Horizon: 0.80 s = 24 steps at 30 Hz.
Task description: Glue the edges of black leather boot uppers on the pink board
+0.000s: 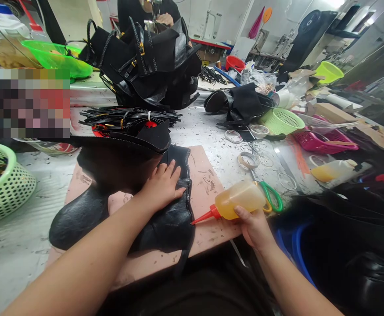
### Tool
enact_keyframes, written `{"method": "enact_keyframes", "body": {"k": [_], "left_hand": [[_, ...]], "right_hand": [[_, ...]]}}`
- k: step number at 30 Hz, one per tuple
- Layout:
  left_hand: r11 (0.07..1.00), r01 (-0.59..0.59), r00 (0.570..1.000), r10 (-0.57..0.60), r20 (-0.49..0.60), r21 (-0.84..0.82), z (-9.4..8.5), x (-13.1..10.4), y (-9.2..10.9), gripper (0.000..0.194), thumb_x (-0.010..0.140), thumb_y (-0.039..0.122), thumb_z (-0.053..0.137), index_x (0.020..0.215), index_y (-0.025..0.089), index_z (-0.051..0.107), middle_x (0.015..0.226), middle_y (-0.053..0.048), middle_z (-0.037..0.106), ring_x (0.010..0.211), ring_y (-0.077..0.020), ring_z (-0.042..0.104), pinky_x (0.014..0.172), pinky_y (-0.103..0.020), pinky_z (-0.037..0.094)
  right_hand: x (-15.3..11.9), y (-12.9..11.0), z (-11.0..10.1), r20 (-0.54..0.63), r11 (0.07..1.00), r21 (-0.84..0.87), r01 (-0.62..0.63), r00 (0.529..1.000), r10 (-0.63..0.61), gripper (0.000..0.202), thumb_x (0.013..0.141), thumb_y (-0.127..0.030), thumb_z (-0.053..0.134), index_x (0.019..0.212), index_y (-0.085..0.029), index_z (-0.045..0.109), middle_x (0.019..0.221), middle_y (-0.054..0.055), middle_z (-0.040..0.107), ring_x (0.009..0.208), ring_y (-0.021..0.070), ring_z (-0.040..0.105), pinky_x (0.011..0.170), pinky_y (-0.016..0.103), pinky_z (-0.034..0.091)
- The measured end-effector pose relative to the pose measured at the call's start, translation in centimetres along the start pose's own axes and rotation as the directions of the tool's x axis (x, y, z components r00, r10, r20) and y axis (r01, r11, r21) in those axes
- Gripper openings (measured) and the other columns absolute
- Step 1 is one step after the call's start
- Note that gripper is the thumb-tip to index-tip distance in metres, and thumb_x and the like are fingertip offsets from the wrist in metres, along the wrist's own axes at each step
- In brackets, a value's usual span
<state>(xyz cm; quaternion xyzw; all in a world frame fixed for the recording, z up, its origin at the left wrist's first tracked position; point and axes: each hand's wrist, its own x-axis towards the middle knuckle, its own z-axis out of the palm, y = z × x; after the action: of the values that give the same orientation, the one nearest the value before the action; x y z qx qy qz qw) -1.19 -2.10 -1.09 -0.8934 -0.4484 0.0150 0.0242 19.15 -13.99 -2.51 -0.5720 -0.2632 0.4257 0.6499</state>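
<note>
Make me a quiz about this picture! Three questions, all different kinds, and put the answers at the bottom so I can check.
1. True or false: the left hand is on the black leather.
2. Pick one. What colour is the nozzle near the leather's edge?
A) blue
B) red
C) white
3. Fill the gap: the bottle with that nozzle is in the ____ hand.

Key: 1. True. 2. B. 3. Right.

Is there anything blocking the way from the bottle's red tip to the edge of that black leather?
Nothing visible does. The right hand holds the bottle with its red nozzle right at the edge of the black leather; the left hand rests farther up.
</note>
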Motion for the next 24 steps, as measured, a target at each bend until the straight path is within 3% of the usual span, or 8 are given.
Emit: {"method": "enact_keyframes", "body": {"k": [8, 15, 19, 22, 24], "left_hand": [[1.0, 0.015, 1.0, -0.015, 0.017, -0.015, -0.4, -0.1, 0.1, 0.059, 0.083, 0.046, 0.046, 0.131, 0.014, 0.039, 0.142, -0.013, 0.033, 0.116, -0.0301, 0.038, 0.092, -0.042, 0.035], [1.0, 0.014, 1.0, -0.014, 0.014, -0.024, -0.4, 0.0, 0.2, 0.059, 0.083, 0.045, 0.046, 0.131, 0.013, 0.04, 0.142, -0.013, 0.033, 0.115, -0.0306, 0.039, 0.092, -0.043, 0.035], [1.0, 0.004, 1.0, -0.004, 0.01, -0.015, -0.4, 0.0, 0.1, 0.058, 0.083, 0.045, 0.046, 0.131, 0.013, 0.04, 0.142, -0.013, 0.034, 0.114, -0.0302, 0.04, 0.092, -0.042, 0.035], [1.0, 0.004, 1.0, -0.004, -0.005, 0.005, -0.4, -0.1, 0.1, 0.058, 0.083, 0.045, 0.046, 0.13, 0.013, 0.041, 0.141, -0.013, 0.035, 0.113, -0.0305, 0.041, 0.09, -0.042, 0.036], [1.0, -0.006, 1.0, 0.007, -0.024, 0.025, -0.4, -0.2, 0.1, 0.057, 0.083, 0.044, 0.047, 0.129, 0.012, 0.042, 0.14, -0.014, 0.036, 0.111, -0.0305, 0.042, 0.088, -0.042, 0.038]], "right_hand": [[-0.4, 0.3, -0.7, 0.061, 0.999, -0.019, -0.044, 0.997, 0.045, 0.049, 0.043, -0.037, 0.083, 0.084, -0.017, 0.063, 0.074, 0.004, 0.067, 0.069, 0.0197, 0.061, 0.065, 0.033, 0.052], [-0.2, 0.4, -0.7, 0.011, 1.0, 0.007, 0.013, 1.0, -0.013, 0.045, 0.045, -0.037, 0.082, 0.082, -0.018, 0.063, 0.076, 0.004, 0.067, 0.072, 0.0198, 0.062, 0.066, 0.034, 0.053], [0.3, 0.8, -1.0, 0.067, 0.998, -0.035, 0.044, 0.997, -0.042, 0.045, 0.047, -0.034, 0.082, 0.085, -0.017, 0.064, 0.082, 0.006, 0.068, 0.076, 0.0207, 0.062, 0.069, 0.036, 0.053], [0.6, 0.9, -0.7, 0.078, 0.991, -0.062, 0.119, 0.99, -0.114, 0.046, 0.047, -0.028, 0.082, 0.087, -0.018, 0.064, 0.085, 0.004, 0.068, 0.078, 0.0197, 0.061, 0.072, 0.035, 0.053], [0.8, 0.6, -0.1, 0.008, 0.971, -0.032, 0.237, 0.971, -0.237, 0.047, 0.047, -0.026, 0.082, 0.09, -0.021, 0.063, 0.085, 0.002, 0.067, 0.077, 0.0177, 0.06, 0.07, 0.032, 0.052]]}}
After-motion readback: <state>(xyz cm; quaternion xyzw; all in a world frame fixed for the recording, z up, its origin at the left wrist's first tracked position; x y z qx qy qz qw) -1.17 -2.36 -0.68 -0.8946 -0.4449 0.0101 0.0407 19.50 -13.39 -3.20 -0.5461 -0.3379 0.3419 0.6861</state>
